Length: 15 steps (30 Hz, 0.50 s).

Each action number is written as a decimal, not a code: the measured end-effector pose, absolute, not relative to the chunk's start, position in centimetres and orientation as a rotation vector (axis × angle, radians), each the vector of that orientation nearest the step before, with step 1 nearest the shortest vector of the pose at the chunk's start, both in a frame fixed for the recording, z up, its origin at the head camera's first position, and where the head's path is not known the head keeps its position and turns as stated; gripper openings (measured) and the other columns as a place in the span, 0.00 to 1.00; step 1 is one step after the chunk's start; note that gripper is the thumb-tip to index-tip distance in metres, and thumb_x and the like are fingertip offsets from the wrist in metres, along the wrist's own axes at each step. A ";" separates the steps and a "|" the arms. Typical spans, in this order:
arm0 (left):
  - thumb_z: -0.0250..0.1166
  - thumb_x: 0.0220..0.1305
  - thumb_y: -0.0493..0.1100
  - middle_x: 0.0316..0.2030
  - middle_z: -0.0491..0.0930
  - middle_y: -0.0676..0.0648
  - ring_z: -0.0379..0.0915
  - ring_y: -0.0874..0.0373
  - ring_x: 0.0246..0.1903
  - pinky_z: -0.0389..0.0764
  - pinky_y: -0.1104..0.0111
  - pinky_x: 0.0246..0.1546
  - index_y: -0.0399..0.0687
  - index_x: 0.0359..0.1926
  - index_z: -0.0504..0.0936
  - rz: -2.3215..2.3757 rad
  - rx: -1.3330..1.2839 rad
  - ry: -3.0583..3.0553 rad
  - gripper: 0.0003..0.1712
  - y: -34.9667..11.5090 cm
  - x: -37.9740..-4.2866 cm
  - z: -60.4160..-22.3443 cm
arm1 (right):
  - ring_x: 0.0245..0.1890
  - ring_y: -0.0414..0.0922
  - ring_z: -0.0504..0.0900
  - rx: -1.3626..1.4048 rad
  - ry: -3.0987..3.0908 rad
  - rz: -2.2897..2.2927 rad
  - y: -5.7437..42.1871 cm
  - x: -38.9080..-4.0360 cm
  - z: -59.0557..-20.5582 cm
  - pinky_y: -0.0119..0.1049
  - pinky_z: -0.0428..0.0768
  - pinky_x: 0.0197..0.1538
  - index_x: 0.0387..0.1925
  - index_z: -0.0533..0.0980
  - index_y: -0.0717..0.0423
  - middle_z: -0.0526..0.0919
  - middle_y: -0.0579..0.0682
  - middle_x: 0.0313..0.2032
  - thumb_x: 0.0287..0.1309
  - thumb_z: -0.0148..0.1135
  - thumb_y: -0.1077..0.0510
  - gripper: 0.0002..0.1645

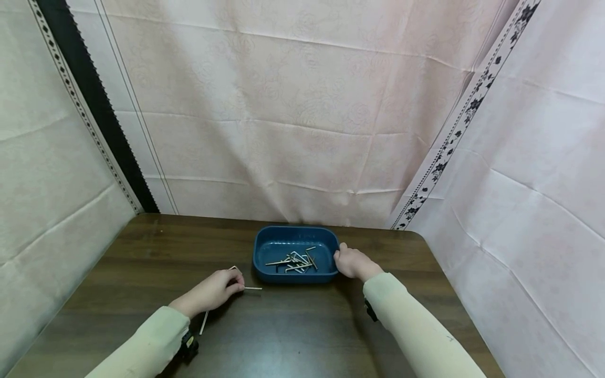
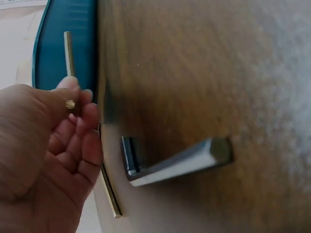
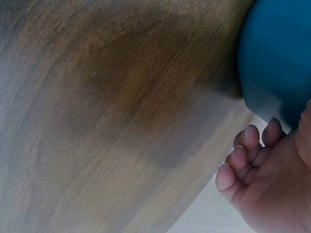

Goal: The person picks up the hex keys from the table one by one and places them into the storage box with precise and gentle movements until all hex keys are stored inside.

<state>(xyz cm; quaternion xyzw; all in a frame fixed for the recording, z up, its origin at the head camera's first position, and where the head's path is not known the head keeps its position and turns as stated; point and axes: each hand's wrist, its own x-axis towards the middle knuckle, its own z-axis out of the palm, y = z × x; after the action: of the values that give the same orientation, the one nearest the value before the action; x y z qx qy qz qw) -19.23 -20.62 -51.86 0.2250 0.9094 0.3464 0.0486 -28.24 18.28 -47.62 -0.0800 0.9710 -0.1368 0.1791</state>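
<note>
My left hand (image 1: 212, 290) pinches a hex key (image 2: 68, 53) between thumb and fingers, just above the table and left of the blue tray. One arm of this key points toward the tray in the left wrist view. Below that hand lies an L-shaped hex key (image 2: 180, 162) on the wood, with a brassy rod (image 2: 111, 191) beyond the fingers. The blue plastic tray (image 1: 295, 280) holds several hex keys (image 1: 298, 262) in a loose heap. At its right end my right hand (image 1: 354, 262) grips the tray's side, fingers curled; the thumb is mostly hidden in the right wrist view.
The brown wooden table (image 1: 293, 336) ends just behind the tray. A pale cloth curtain (image 1: 283, 131) hangs along the back, with more cloth at both sides. Dark wrist devices (image 1: 189, 344) sit under the sleeves.
</note>
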 end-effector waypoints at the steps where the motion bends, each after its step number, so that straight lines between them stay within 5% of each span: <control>1: 0.62 0.67 0.41 0.29 0.75 0.56 0.70 0.63 0.30 0.74 0.67 0.33 0.53 0.33 0.77 1.095 0.666 2.756 0.04 -20.7 -19.3 -51.8 | 0.59 0.54 0.71 -0.225 2.745 -0.385 18.3 -28.2 -47.6 0.53 0.67 0.60 0.71 0.51 0.63 0.66 0.62 0.64 0.74 0.32 0.46 0.34; 8: 0.62 0.67 0.44 0.32 0.79 0.47 0.74 0.53 0.29 0.77 0.66 0.30 0.46 0.38 0.81 1.357 0.597 2.620 0.06 -21.2 -19.5 -50.9 | 0.56 0.53 0.73 -0.224 2.752 -0.378 18.3 -28.3 -47.8 0.53 0.68 0.59 0.71 0.52 0.63 0.67 0.61 0.64 0.74 0.32 0.45 0.34; 15: 0.62 0.67 0.48 0.38 0.82 0.44 0.75 0.54 0.31 0.78 0.65 0.32 0.46 0.44 0.85 1.442 0.532 2.608 0.12 -21.4 -19.5 -50.0 | 0.58 0.54 0.72 -0.227 2.745 -0.385 18.3 -28.3 -47.7 0.53 0.68 0.59 0.71 0.52 0.63 0.67 0.62 0.64 0.74 0.32 0.46 0.34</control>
<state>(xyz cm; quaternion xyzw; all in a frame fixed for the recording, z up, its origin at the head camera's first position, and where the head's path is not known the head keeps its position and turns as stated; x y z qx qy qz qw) -19.46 -21.37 -49.98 0.1756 0.8601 0.4756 0.0571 -28.27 18.29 -47.69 -0.0804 0.9711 -0.1361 0.1790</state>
